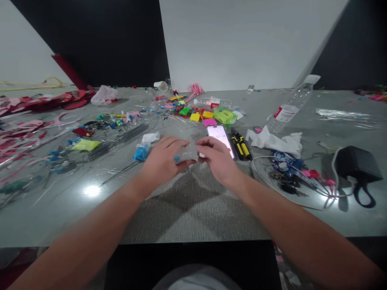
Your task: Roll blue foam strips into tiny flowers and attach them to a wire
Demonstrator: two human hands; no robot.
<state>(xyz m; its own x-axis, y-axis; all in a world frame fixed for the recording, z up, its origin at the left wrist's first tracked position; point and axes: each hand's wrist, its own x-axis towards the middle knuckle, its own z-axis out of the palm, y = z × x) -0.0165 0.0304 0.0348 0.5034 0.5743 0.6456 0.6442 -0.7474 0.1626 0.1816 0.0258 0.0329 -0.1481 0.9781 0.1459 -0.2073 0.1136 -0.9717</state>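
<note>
My left hand [165,159] is curled around a clear, see-through plastic piece [189,151], which looks like a small container or bag; its exact kind is hard to make out. Close against its right side, my right hand [218,158] has its fingers pinched, with a small white bit [202,155] showing at the fingertips. Both hands are slightly above the grey table, near its middle. A blue crumpled lump [140,153] and a white packet [150,137] lie left of my left hand. Just beyond my right hand lies a lit phone [220,137], beside yellow-and-black pliers [241,146].
Colourful clay packets [195,117] and a lying bottle [213,102] are farther back. An upright clear bottle [290,108], tissue [275,141], cable, keys and a black box [358,163] stand right. Thin wires [121,143] and pink-red scraps [30,104] cover the left.
</note>
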